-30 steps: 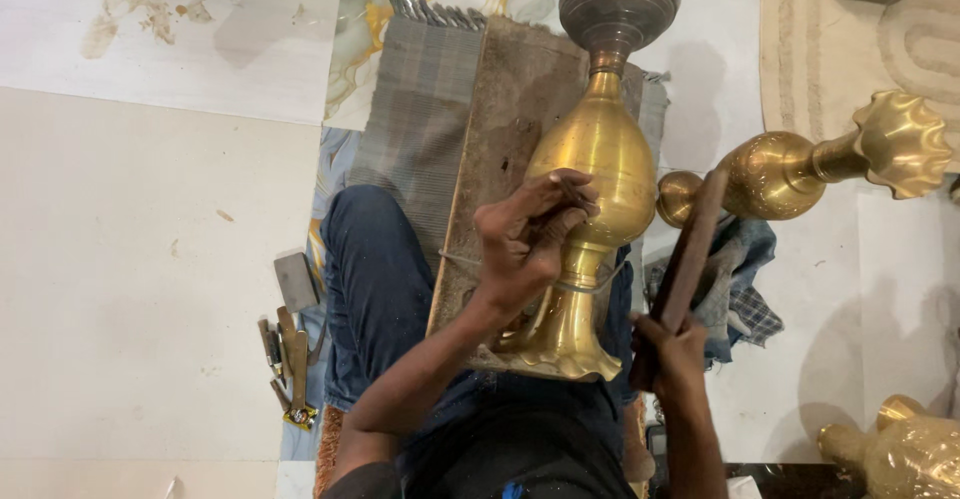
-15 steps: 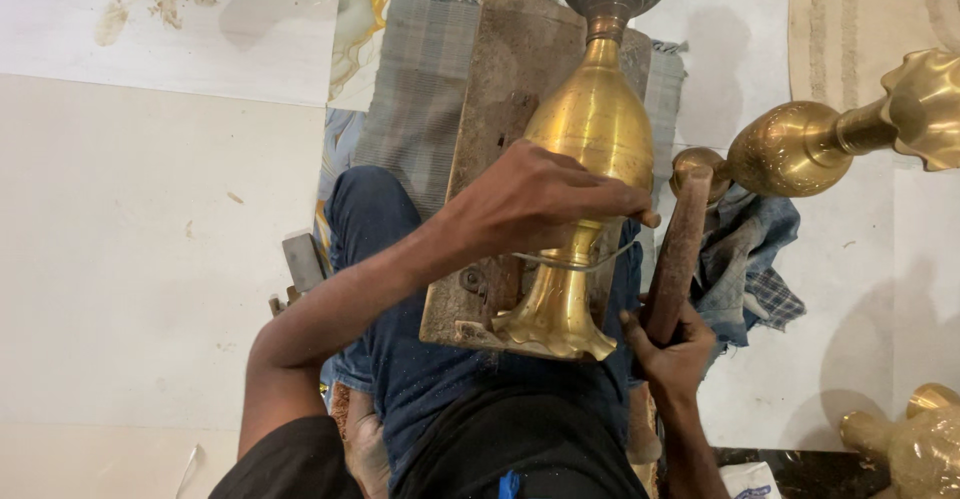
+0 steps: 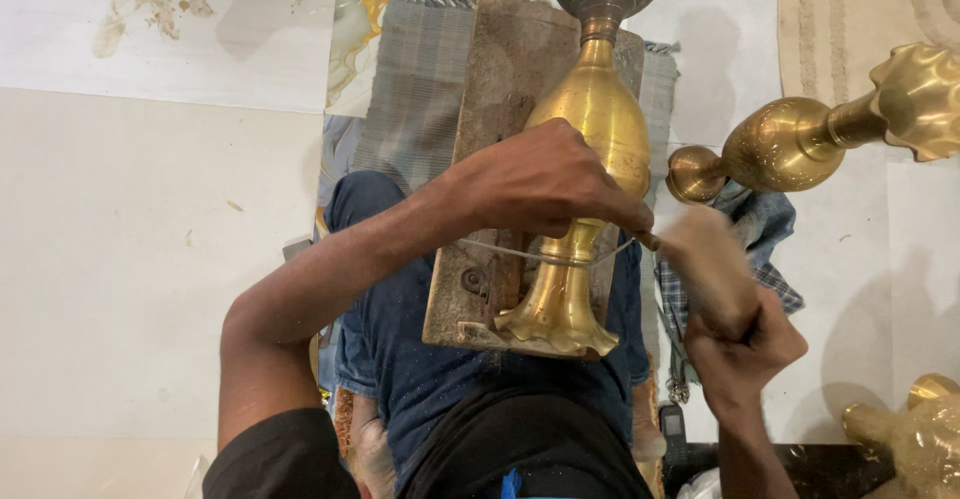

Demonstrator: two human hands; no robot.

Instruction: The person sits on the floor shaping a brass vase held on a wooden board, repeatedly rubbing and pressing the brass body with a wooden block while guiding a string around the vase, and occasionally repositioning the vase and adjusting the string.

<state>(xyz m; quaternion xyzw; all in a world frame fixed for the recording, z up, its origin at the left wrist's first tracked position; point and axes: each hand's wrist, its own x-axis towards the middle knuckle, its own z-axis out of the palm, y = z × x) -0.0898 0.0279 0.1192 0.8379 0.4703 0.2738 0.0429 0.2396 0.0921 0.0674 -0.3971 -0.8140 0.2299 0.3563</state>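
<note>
Brass vase-shaped piece (image 3: 590, 159): polished gold bulb, dark round top, flared scalloped foot. Lies lengthwise on worn wooden board (image 3: 505, 139), wire looped round its neck. Wooden mallet (image 3: 705, 264), motion-blurred, just beside neck.

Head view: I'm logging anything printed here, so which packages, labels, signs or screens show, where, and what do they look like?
No package, label, sign or screen shows.
Nearest candidate: a small dark keypad-like device on the floor by the right hand; too small to tell whether it has a screen.
The left hand rests on a plain brass vase with no sticker.
</note>
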